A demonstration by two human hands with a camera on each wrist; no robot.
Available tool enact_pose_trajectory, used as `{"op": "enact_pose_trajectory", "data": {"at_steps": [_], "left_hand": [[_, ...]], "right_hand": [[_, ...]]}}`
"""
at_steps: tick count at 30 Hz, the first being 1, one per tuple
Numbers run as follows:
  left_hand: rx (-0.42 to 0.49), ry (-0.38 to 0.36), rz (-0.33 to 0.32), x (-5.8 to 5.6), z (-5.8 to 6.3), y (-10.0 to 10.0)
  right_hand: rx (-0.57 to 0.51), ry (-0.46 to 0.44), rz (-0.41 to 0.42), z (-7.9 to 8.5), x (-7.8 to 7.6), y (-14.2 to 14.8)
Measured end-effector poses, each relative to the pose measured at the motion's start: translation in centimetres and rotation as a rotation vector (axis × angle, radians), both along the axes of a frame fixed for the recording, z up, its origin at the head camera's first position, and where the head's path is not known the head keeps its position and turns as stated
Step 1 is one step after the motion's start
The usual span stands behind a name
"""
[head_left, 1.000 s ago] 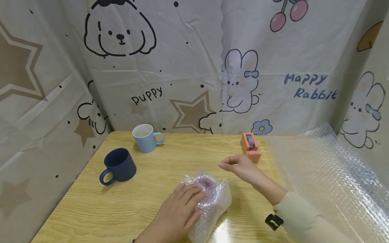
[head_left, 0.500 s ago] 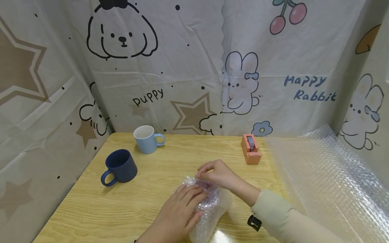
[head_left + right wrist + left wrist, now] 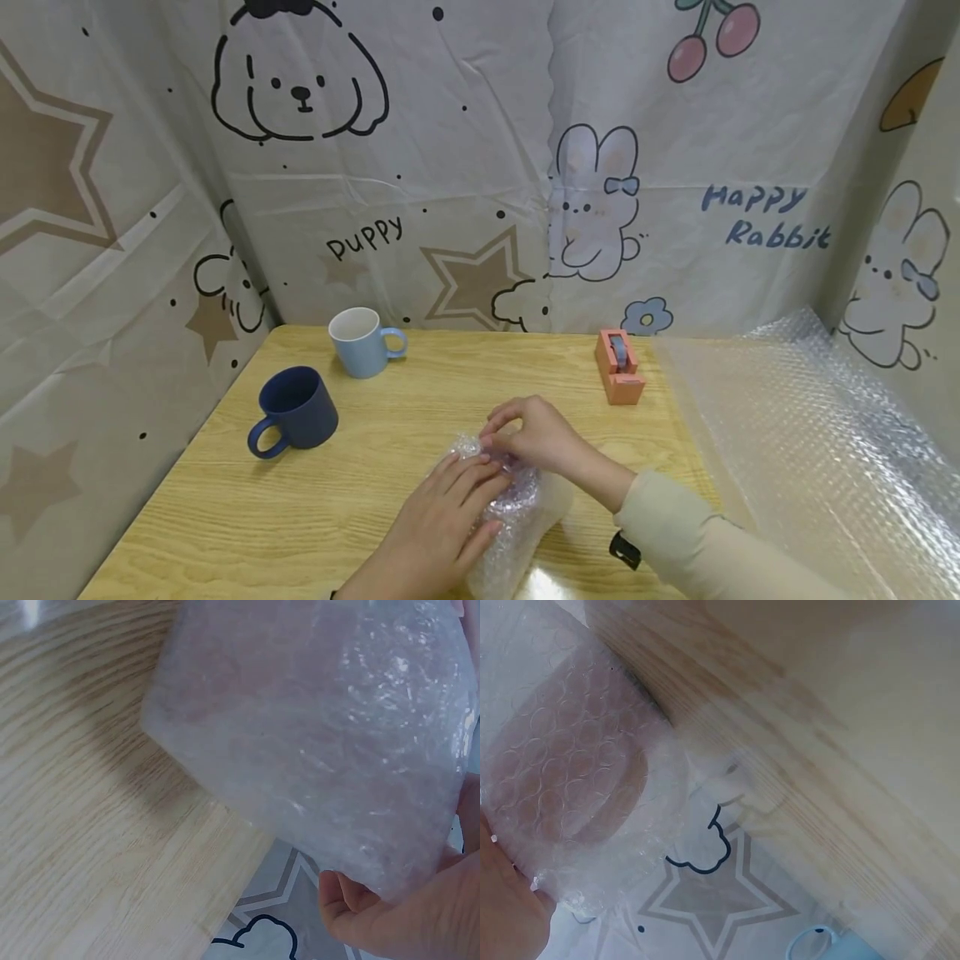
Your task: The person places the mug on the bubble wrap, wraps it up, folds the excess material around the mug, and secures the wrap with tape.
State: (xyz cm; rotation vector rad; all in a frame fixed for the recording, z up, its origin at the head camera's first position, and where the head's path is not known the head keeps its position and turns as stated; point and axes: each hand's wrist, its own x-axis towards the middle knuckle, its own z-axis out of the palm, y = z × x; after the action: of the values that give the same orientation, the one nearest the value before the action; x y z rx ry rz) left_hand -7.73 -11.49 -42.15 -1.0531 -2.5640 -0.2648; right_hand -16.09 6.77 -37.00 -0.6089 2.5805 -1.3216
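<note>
A bubble-wrapped bundle (image 3: 510, 542) lies near the table's front edge. Through the wrap, a pink round rim (image 3: 622, 802) shows in the left wrist view, like that of a mug. My left hand (image 3: 438, 521) rests on the bundle's left side, fingers spread and nearly straight. Over the far end of the wrap, my right hand (image 3: 536, 437) keeps thumb and forefinger pinched, its tips touching the plastic beside the left fingertips. What it pinches seems a small piece of clear tape, barely visible. In the right wrist view its curled fingers (image 3: 337, 907) sit at the bundle's edge.
An orange tape dispenser (image 3: 619, 367) stands at the back right. Loose bubble wrap (image 3: 810, 450) covers the table's right side. A dark blue mug (image 3: 300, 408) and a light blue mug (image 3: 358, 343) stand on the left. A printed cloth (image 3: 465, 167) hangs behind.
My right hand has come left and down from beside the tape dispenser to the top of the wrapped bundle, hiding the pink rim in the head view. The left hand has stayed put.
</note>
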Motion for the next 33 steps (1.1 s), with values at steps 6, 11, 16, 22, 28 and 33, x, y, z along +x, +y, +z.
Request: {"op": "enact_pose_trajectory", "data": {"at_steps": [6, 11, 16, 22, 28, 33], "left_hand": [[-0.012, -0.032, 0.002, -0.1, 0.1, 0.0], [-0.009, -0.008, -0.008, -0.13, -0.06, 0.0], [-0.012, 0.018, -0.016, -0.11, -0.25, -0.01], [-0.011, 0.018, -0.015, -0.13, -0.25, 0.07], [-0.02, 0.006, -0.014, -0.14, -0.15, 0.05], [-0.021, 0.002, -0.016, -0.19, -0.17, -0.01]], "right_hand": [[0.063, -0.02, -0.015, 0.1, -0.09, -0.18], [0.122, 0.032, -0.035, 0.2, -0.33, -0.2], [0.147, 0.248, 0.026, 0.18, -0.15, -0.02], [0.421, 0.777, 0.201, 0.27, 0.21, 0.48], [0.515, 0.901, 0.329, 0.08, 0.28, 0.71], [0.495, 0.82, 0.353, -0.05, -0.08, 0.6]]}}
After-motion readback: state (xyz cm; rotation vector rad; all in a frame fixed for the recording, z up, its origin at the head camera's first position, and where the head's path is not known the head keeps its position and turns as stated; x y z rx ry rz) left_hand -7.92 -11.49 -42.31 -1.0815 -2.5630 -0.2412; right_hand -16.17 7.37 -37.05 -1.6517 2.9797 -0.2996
